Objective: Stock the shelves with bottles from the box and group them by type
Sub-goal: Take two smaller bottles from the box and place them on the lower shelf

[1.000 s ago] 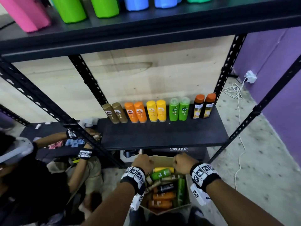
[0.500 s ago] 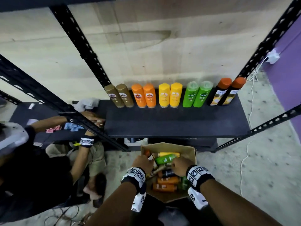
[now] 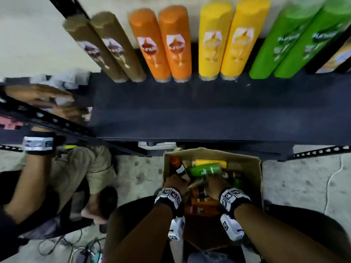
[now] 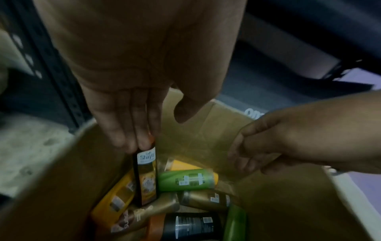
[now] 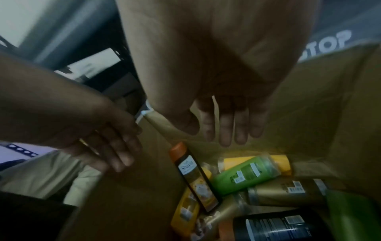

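Observation:
An open cardboard box (image 3: 252,171) on the floor holds several bottles lying in a heap. A dark bottle with an orange cap (image 4: 146,176) leans upright against its left wall, and a green bottle (image 4: 185,179) lies on a yellow one. My left hand (image 4: 156,130) reaches into the box with straight fingers just over that orange cap; the right wrist view shows a gap between them. My right hand (image 5: 208,132) hangs open over the green bottle (image 5: 245,172), holding nothing. On the black shelf (image 3: 209,114) stand pairs of brown (image 3: 106,46), orange (image 3: 165,44), yellow (image 3: 226,40) and green bottles (image 3: 290,40).
Another person crouches at the left, a wristbanded arm (image 3: 38,147) reaching behind the slanted black shelf post (image 3: 47,118). Cables (image 3: 85,251) lie on the floor at the lower left. Bare concrete floor (image 3: 303,186) lies to the right of the box. The shelf's front half is bare.
My head has dropped closer to the shelf and box. Both hands have sunk from the box's top down among the bottles, and their fingers have straightened.

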Action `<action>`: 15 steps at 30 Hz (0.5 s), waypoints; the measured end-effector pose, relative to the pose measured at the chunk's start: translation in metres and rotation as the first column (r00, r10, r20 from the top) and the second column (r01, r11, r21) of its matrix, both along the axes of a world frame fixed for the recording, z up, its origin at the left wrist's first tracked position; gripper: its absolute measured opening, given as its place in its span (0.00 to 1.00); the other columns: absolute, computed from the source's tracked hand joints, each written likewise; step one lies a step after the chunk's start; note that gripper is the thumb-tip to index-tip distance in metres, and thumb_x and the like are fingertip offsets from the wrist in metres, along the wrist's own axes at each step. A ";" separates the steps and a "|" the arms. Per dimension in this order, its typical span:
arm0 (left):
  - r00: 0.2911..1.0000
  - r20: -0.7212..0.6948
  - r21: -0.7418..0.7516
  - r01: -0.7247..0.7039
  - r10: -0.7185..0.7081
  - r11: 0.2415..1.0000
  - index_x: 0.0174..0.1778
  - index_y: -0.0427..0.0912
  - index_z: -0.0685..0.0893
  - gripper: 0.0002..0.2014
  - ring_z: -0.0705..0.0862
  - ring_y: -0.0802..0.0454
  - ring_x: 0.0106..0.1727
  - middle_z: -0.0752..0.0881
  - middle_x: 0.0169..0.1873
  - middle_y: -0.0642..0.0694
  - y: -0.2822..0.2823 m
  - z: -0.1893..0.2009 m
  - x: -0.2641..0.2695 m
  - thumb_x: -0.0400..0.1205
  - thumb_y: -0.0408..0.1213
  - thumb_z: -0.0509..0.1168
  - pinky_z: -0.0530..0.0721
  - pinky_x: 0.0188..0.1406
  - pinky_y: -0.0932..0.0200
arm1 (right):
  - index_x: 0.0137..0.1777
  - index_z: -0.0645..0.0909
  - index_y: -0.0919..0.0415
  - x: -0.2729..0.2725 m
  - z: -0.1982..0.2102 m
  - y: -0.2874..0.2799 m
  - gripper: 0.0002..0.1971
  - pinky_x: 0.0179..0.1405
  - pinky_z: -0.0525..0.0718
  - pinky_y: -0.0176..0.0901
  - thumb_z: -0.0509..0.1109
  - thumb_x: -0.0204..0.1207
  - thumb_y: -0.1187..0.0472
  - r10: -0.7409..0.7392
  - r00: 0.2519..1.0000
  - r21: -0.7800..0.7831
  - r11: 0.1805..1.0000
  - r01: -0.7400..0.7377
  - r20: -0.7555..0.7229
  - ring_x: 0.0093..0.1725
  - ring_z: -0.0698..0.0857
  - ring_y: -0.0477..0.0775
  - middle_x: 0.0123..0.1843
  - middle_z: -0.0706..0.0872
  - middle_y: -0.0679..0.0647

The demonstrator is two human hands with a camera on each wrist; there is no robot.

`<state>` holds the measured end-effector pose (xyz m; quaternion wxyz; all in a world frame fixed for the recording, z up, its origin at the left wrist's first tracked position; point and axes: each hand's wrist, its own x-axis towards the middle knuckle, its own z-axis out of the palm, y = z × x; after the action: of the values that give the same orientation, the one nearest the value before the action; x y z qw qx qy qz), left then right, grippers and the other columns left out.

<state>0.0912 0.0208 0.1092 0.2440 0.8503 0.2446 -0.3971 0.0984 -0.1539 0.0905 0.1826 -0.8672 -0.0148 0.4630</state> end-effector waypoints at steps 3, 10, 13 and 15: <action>1.000 -0.003 0.038 0.027 -0.027 0.999 0.61 0.47 0.83 0.09 0.84 0.38 0.68 0.86 0.63 0.40 0.002 -0.075 0.003 0.88 0.44 0.63 0.82 0.61 0.53 | 0.79 0.71 0.59 0.012 -0.085 -0.012 0.25 0.73 0.76 0.56 0.65 0.84 0.51 0.008 0.998 -0.075 0.997 -0.003 0.064 0.78 0.73 0.67 0.78 0.73 0.65; 0.956 0.137 -0.129 -0.241 0.258 0.962 0.81 0.37 0.71 0.26 0.77 0.38 0.77 0.76 0.78 0.36 0.006 -0.207 0.013 0.89 0.43 0.63 0.77 0.67 0.52 | 0.86 0.56 0.52 0.023 -0.232 -0.031 0.46 0.82 0.64 0.65 0.75 0.73 0.40 -0.124 0.981 -0.166 0.975 0.148 0.147 0.86 0.47 0.73 0.87 0.48 0.61; 0.828 0.281 -0.194 -0.447 0.486 0.873 0.77 0.34 0.75 0.31 0.78 0.39 0.76 0.80 0.74 0.37 0.004 -0.241 0.014 0.80 0.38 0.76 0.75 0.72 0.48 | 0.87 0.52 0.50 0.019 -0.270 -0.036 0.50 0.82 0.63 0.66 0.79 0.72 0.44 -0.196 0.972 -0.131 0.968 0.213 0.134 0.86 0.49 0.75 0.88 0.45 0.63; 0.784 0.339 -0.200 -0.481 0.521 0.854 0.79 0.34 0.73 0.34 0.77 0.39 0.77 0.78 0.76 0.37 0.002 -0.258 0.015 0.79 0.37 0.77 0.74 0.75 0.49 | 0.86 0.54 0.49 0.015 -0.287 -0.040 0.47 0.75 0.73 0.64 0.79 0.73 0.51 -0.257 0.953 -0.079 0.959 0.272 0.162 0.82 0.60 0.77 0.85 0.48 0.64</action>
<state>0.1061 0.0225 -0.1486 0.4267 0.8013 0.3888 -0.1573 0.1139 -0.1940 -0.1968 0.1977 -0.9018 0.1111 0.3679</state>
